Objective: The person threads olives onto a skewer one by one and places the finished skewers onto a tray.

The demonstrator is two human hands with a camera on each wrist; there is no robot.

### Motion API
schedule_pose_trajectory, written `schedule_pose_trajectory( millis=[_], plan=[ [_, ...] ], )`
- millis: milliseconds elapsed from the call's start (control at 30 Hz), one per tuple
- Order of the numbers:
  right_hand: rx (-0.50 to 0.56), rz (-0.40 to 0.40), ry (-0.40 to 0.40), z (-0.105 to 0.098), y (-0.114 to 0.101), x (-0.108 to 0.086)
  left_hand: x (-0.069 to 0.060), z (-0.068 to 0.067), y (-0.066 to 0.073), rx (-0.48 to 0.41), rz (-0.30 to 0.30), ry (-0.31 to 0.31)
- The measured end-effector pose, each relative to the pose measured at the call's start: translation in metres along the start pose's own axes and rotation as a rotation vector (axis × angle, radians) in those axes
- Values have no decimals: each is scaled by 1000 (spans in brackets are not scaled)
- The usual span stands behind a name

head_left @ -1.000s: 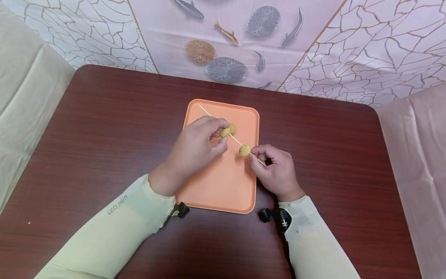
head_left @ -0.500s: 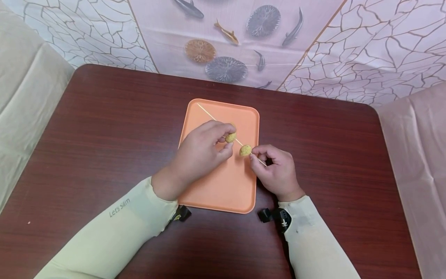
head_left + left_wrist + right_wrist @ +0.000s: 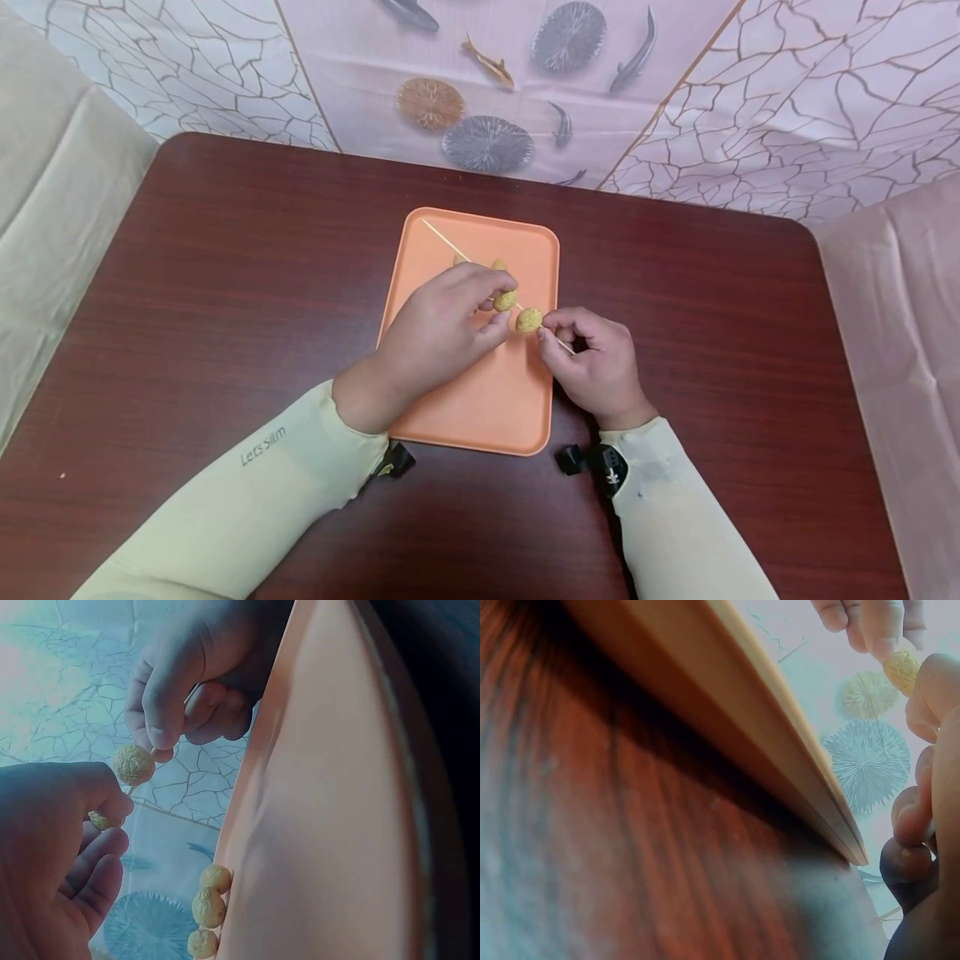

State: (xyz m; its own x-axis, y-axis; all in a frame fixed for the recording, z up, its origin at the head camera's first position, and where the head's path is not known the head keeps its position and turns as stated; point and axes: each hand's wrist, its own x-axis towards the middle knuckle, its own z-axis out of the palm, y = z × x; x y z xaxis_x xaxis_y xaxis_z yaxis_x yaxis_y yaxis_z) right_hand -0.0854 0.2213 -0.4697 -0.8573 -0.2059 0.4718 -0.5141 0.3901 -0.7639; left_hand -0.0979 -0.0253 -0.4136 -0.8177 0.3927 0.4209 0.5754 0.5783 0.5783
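Left fingers (image 3: 491, 282) pinch a yellow ball (image 3: 504, 301); right fingers (image 3: 572, 318) pinch the thin stick (image 3: 444, 237) near one end, just beside a second ball (image 3: 528, 320) that's on it. Stick runs diagonally over the orange tray (image 3: 480, 408) on the counter (image 3: 225, 292), far end past the left hand. Read: threading step, left ball apparently on the stick and being slid down; fingers hide the pierce point, so not certain. Short gap of bare stick between the balls. Next move calls for holding the stick steady and pushing evenly until they touch, no squeezing. Left wrist view: three loose balls (image 3: 208, 907) on the tray, so likely more to thread.
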Motion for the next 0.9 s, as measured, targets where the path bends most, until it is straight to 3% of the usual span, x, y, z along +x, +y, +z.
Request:
schedule_pose_trajectory(
  millis=[500,733,900],
  plan=[
    [9,-1,-3,0,-1,2,-2,5,1,48,48,4],
    [11,10,3,1,1,1,-2,4,3,43,39,-8],
    [6,9,8,1,2,0,-4,6,2,25,61,17]
  ],
)
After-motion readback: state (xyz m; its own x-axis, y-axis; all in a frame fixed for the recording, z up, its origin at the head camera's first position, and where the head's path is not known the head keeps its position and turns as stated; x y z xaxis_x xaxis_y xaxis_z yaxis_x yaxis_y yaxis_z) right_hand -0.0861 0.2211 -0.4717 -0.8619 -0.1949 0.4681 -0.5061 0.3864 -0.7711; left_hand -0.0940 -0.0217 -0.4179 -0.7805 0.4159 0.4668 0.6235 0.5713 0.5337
